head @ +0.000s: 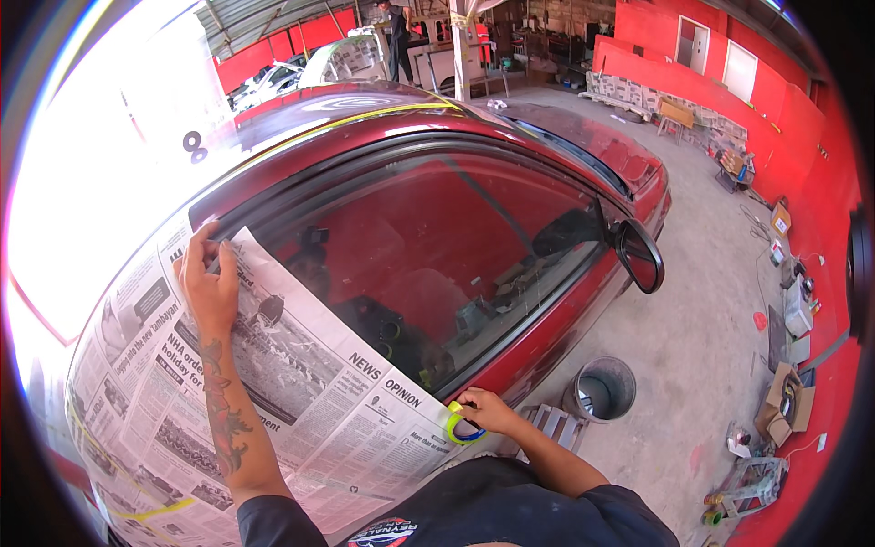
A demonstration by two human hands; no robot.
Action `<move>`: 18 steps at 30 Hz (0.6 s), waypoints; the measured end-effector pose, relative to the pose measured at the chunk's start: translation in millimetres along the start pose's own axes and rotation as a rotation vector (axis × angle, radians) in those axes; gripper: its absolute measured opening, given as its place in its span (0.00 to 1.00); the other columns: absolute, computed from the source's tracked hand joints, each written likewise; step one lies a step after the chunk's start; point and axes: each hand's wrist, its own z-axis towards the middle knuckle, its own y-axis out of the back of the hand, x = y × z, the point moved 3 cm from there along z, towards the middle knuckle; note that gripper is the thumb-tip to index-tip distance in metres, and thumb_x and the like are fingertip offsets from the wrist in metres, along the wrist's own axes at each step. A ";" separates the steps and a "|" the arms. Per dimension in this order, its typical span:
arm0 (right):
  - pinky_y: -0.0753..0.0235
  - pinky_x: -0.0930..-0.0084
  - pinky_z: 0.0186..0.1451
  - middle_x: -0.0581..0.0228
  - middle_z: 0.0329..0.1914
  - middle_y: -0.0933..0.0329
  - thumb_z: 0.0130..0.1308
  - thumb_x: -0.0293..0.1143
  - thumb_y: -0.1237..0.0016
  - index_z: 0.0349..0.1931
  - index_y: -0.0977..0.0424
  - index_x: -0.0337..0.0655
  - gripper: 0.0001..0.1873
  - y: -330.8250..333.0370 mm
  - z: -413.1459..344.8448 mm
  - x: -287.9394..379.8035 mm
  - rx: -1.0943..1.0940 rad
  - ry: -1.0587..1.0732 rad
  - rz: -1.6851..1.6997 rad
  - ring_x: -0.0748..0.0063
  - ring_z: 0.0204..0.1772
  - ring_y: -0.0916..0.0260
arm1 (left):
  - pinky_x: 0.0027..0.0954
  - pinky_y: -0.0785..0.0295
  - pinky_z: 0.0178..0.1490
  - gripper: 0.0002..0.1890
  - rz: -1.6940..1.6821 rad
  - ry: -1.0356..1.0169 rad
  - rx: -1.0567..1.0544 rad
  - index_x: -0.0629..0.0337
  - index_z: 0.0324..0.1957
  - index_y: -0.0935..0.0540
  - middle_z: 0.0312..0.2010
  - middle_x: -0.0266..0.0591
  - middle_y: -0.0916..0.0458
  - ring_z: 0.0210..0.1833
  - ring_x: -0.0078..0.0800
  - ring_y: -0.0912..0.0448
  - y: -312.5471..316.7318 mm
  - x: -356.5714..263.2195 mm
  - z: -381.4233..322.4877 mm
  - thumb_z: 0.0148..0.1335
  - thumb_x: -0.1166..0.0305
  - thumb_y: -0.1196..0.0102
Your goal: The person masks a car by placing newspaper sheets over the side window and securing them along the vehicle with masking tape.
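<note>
Before me is the side of a dark red car, its rear part covered with newspaper sheets. My left hand, fingers bent, holds the upper corner of a newspaper sheet against the car by the top of the window frame. That sheet lies along the rear edge of the side window. At the sheet's lower front corner, below the window, my right hand grips a roll of yellow-green masking tape. Its fingertips cover where tape and paper meet.
The side mirror juts out at the front. A bucket stands on the concrete floor beside a slatted stool. Along the red wall lie an open cardboard box and a step stool. A person stands at the back.
</note>
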 end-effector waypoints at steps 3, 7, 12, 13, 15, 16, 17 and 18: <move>0.29 0.74 0.43 0.62 0.34 0.29 0.60 0.28 0.43 0.37 0.24 0.34 0.08 0.1 -0.6 1.9 0.004 -0.028 0.011 0.72 0.39 0.28 | 0.34 0.36 0.49 0.17 0.022 -0.015 0.011 0.53 0.55 0.21 0.27 0.34 0.23 0.38 0.30 0.31 0.3 0.2 0.0 0.63 0.69 0.45; 0.29 0.75 0.43 0.62 0.35 0.28 0.60 0.27 0.43 0.37 0.24 0.34 0.08 0.2 -0.8 3.4 -0.005 -0.014 0.003 0.72 0.39 0.28 | 0.34 0.35 0.49 0.17 0.027 -0.004 0.018 0.52 0.55 0.21 0.28 0.35 0.23 0.38 0.30 0.31 0.1 1.1 -0.3 0.63 0.69 0.46; 0.29 0.72 0.40 0.59 0.33 0.28 0.61 0.30 0.43 0.35 0.23 0.34 0.08 -1.1 -0.5 -0.3 -0.043 0.023 0.029 0.66 0.36 0.28 | 0.34 0.35 0.49 0.17 0.007 -0.001 0.015 0.52 0.55 0.21 0.28 0.35 0.23 0.39 0.30 0.31 -0.2 1.3 -0.5 0.63 0.70 0.46; 0.29 0.71 0.40 0.59 0.33 0.28 0.61 0.30 0.43 0.34 0.24 0.34 0.08 -1.4 -0.2 -1.3 -0.044 0.034 0.031 0.65 0.36 0.28 | 0.34 0.35 0.49 0.17 0.007 -0.004 0.017 0.52 0.55 0.21 0.28 0.35 0.23 0.39 0.30 0.30 0.0 1.3 -0.5 0.63 0.70 0.46; 0.30 0.71 0.40 0.59 0.32 0.28 0.61 0.29 0.44 0.34 0.24 0.34 0.08 -2.5 0.3 -3.3 -0.046 0.046 0.032 0.65 0.36 0.28 | 0.34 0.35 0.50 0.17 0.007 -0.007 0.018 0.53 0.55 0.21 0.28 0.35 0.23 0.38 0.30 0.30 0.2 1.2 -0.7 0.63 0.70 0.46; 0.30 0.71 0.40 0.58 0.32 0.29 0.61 0.29 0.44 0.33 0.24 0.33 0.08 -2.9 0.4 -4.4 -0.047 0.043 0.040 0.64 0.36 0.28 | 0.35 0.35 0.50 0.17 0.003 -0.006 0.019 0.53 0.55 0.21 0.28 0.35 0.23 0.38 0.30 0.30 0.1 1.2 -0.9 0.63 0.70 0.46; 0.30 0.70 0.40 0.58 0.32 0.29 0.60 0.29 0.44 0.33 0.25 0.33 0.08 -3.9 0.5 -6.5 -0.029 -0.008 0.046 0.64 0.36 0.28 | 0.35 0.35 0.50 0.17 0.027 -0.019 0.020 0.53 0.55 0.21 0.28 0.35 0.23 0.38 0.30 0.30 0.1 0.7 -0.9 0.63 0.70 0.46; 0.30 0.70 0.40 0.58 0.32 0.29 0.60 0.29 0.44 0.33 0.25 0.33 0.08 -3.5 0.5 -5.5 -0.050 0.040 0.049 0.64 0.36 0.28 | 0.35 0.35 0.50 0.17 -0.003 -0.006 0.020 0.53 0.55 0.21 0.28 0.35 0.23 0.38 0.30 0.30 0.1 1.1 -0.8 0.63 0.70 0.46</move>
